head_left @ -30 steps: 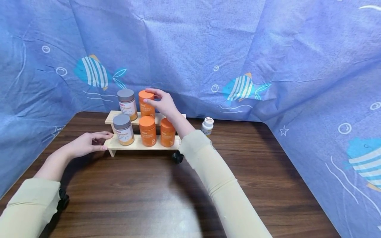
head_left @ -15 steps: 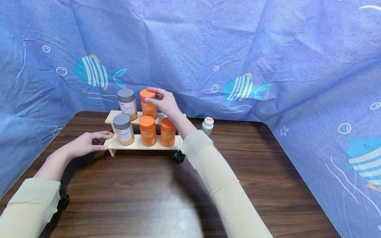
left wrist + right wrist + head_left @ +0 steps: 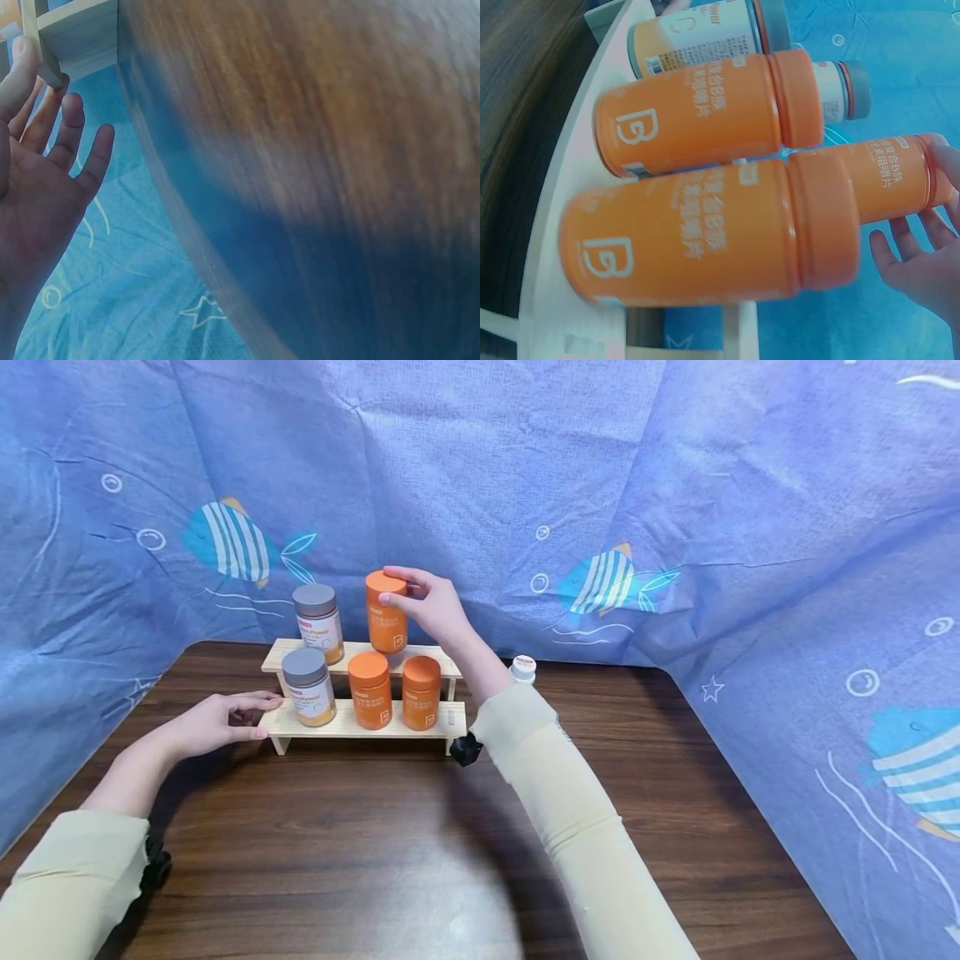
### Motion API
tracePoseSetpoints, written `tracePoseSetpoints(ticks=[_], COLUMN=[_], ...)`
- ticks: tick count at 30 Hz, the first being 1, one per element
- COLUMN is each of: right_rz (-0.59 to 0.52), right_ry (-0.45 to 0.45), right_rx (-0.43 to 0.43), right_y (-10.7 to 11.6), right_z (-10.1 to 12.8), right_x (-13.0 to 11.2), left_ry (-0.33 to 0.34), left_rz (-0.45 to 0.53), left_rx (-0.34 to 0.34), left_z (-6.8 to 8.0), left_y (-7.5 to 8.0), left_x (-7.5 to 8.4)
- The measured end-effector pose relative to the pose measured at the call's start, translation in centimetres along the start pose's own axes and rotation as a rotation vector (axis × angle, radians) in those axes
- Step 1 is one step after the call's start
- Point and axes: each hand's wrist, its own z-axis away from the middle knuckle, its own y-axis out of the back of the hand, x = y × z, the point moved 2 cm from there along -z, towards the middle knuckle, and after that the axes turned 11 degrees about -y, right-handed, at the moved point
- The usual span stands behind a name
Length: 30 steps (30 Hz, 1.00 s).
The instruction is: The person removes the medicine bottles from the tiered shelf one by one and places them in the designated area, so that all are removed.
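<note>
My right hand [image 3: 438,610] pinches an orange supplement bottle [image 3: 387,625] by its lid and holds it upright, close over the upper board of a two-step wooden rack [image 3: 360,729]. In the right wrist view that bottle [image 3: 885,176] shows beyond two other orange bottles. My left hand [image 3: 217,724] grips the left end of the rack's lower board between thumb and fingers; in the left wrist view its ring and little fingers [image 3: 96,161] stand out free. Two orange bottles, one in the middle [image 3: 371,693] and one at right [image 3: 422,695], stand on the lower board.
A grey-lidded jar [image 3: 309,689] stands at the lower board's left, another grey-lidded jar [image 3: 318,625] behind it on the upper board. A small white bottle [image 3: 522,668] is partly hidden behind my right sleeve. A blue fish-print cloth [image 3: 480,485] hangs around the dark wooden table [image 3: 337,860].
My right hand has raised the orange bottle off the upper board and moved it right. The left hand has stayed at the rack's end.
</note>
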Motion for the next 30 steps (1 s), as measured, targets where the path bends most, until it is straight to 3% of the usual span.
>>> tracePoseSetpoints(ticks=[21,30], right_rz=[0.007,0.046], right_ry=[0.077,0.063], right_rx=[0.011,0.051], right_y=[3.9,5.7], right_z=[1.2,2.2], right_x=[-1.2,-1.3], left_ry=[-0.071,-0.107], left_rz=[-0.022,-0.026], left_rx=[0.013,0.022], left_z=[-1.1,-1.6], left_y=[0.4,0.3], left_x=[-1.9,-2.9])
